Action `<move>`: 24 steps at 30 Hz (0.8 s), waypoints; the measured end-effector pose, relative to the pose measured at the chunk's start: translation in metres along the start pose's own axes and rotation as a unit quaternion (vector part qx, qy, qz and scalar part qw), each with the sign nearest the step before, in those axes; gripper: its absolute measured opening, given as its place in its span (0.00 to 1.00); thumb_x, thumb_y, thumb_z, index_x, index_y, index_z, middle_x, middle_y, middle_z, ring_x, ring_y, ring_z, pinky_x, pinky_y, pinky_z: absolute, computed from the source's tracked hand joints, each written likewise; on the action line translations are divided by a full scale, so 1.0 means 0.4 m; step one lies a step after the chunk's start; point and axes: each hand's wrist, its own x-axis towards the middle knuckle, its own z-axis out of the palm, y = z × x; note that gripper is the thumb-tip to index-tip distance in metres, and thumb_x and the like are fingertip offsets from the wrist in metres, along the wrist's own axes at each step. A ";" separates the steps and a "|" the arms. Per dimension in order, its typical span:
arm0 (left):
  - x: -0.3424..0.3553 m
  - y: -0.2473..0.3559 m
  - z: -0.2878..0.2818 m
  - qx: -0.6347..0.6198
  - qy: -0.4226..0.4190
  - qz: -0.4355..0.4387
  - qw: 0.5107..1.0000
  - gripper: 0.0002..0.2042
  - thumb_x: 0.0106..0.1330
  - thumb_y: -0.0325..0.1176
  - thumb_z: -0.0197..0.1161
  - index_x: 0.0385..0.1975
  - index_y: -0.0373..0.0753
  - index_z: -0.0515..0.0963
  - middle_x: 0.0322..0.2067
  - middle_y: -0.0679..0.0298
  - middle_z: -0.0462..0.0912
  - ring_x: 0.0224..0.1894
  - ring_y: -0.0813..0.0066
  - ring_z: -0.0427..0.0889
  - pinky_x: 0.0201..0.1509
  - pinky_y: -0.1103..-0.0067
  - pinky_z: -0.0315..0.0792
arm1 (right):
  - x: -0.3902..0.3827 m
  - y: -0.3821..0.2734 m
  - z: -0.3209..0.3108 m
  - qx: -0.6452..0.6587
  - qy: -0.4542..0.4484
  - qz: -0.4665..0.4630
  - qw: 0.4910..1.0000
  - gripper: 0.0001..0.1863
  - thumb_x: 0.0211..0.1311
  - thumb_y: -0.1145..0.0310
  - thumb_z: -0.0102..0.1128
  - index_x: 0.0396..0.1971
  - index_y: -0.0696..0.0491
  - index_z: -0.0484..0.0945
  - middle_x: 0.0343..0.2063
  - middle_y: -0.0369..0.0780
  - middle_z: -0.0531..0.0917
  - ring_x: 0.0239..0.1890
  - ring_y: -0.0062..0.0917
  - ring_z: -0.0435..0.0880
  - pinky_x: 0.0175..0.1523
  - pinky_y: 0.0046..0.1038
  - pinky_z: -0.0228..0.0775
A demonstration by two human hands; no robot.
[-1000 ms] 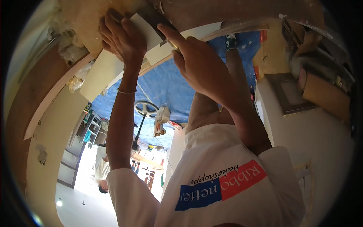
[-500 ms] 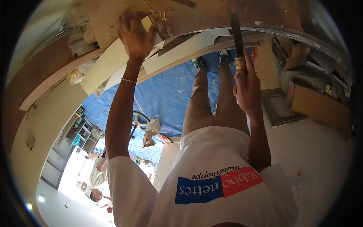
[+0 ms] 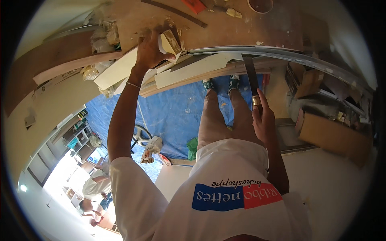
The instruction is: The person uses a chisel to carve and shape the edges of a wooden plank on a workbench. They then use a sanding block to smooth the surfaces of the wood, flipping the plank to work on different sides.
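On the brown worktable, my left hand grips a short wood block with a pale face. The fingers lie along its left side and the thumb reaches over its near end. Wood shavings lie beside the block. My right hand, lower and away from the wood, is closed round the handle of a long flat-bladed tool. Its dark blade points up toward the table's edge, and a shiny ferrule shows below the blade. Most of the handle is hidden in my palm.
Pale boards lean below the table edge. A dark curved strip, a red object and a round container are on the tabletop. Cardboard boxes stand at right; blue sheeting covers the floor. Another person is farther off at left.
The view has shifted, showing more of the tabletop. My right hand and the blade are lower in the picture, with the blade's tip below the table edge. My left hand stays at the block.
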 end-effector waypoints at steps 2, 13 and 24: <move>-0.001 0.014 -0.016 -0.001 -0.016 -0.003 1.000 0.50 0.37 0.49 0.87 0.63 0.44 0.65 0.56 0.54 0.81 0.61 0.51 0.77 0.63 0.56 0.64 | -0.002 -0.006 -0.023 -0.004 -0.008 -0.003 1.000 0.31 0.75 0.73 0.53 0.76 0.50 0.61 0.42 0.50 0.84 0.31 0.31 0.79 0.43 0.33 0.74; -0.098 0.081 -0.233 -0.275 0.161 -0.007 0.948 0.38 0.50 0.42 0.85 0.56 0.33 0.71 0.49 0.48 0.84 0.52 0.50 0.85 0.54 0.64 0.77 | -0.023 -0.036 -0.097 -0.064 -0.049 -0.074 0.994 0.31 0.72 0.70 0.56 0.74 0.52 0.64 0.48 0.56 0.84 0.40 0.44 0.86 0.49 0.38 0.76; -0.278 0.525 -0.417 -0.414 0.365 -0.073 0.831 0.33 0.65 0.40 0.77 0.55 0.25 0.63 0.26 0.54 0.84 0.17 0.74 0.78 0.19 0.78 0.66 | -0.026 -0.088 -0.102 0.014 -0.035 -0.175 0.984 0.48 0.58 0.62 0.78 0.74 0.59 0.60 0.37 0.38 0.82 0.40 0.26 0.82 0.46 0.30 0.75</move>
